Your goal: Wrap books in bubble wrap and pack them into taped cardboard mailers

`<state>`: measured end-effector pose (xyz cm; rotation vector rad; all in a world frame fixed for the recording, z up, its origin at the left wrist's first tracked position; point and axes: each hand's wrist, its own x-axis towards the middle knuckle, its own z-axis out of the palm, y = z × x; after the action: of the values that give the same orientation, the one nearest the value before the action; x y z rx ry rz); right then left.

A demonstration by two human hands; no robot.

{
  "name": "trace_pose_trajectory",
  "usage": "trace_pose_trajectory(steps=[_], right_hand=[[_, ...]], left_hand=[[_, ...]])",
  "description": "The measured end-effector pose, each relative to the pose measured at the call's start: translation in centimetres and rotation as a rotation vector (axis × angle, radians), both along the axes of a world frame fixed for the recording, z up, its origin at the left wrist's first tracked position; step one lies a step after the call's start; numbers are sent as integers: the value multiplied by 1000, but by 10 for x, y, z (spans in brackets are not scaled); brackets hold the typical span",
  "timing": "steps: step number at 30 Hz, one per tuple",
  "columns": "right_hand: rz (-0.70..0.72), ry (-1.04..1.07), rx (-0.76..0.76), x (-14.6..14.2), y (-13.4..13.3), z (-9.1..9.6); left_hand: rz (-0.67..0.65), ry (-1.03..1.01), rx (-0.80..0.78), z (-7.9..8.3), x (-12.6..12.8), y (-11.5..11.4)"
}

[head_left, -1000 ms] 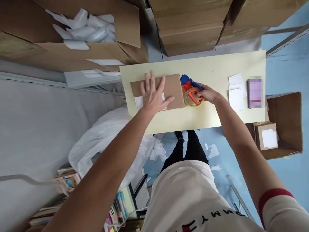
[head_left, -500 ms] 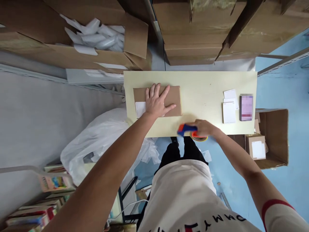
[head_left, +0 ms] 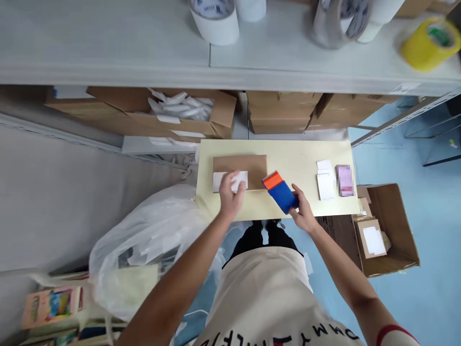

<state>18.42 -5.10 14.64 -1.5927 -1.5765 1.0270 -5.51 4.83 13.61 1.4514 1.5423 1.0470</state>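
Observation:
A flat brown cardboard box [head_left: 256, 166] lies on the left part of the cream table [head_left: 306, 154], a white label [head_left: 220, 181] along its near side. Over the label's near edge is my left hand [head_left: 231, 196], thumb and fingers apart, holding nothing; whether it touches the box I cannot tell. My right hand [head_left: 302, 211] grips a blue and orange tape dispenser [head_left: 282, 194] just right of the box, its orange end pointing at the box's near right corner. Its tape roll is hidden from this angle.
White slips [head_left: 326, 186] and a purple pack [head_left: 345, 180] lie at the table's right. An open carton [head_left: 399, 230] with small boxes stands beyond. Tape rolls [head_left: 218, 24] sit on the shelf [head_left: 144, 48] above. A plastic bag [head_left: 144, 226] bulges at the left.
My left hand has lifted from its spread position on the box and drawn back towards me, uncovering the label. The tape dispenser has turned in my right hand. The view has tilted up.

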Motion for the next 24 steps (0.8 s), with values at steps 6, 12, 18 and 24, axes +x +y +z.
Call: trace_pose_trajectory(steps=[6,12,18,24], right_hand=[[-335,-121,304,-60,0,18],[-176,-402,524,-99,5,38],[31,-448,634,-99,11,53],[-207,-395,690,-69,34,80]], left_hand=[[-64,-439,-408,57,35,-61],[-51,-742,-495,96,24,-50],[-77,-753,-384,109,-2,-30],[-103,-688,-264,131,3,22]])
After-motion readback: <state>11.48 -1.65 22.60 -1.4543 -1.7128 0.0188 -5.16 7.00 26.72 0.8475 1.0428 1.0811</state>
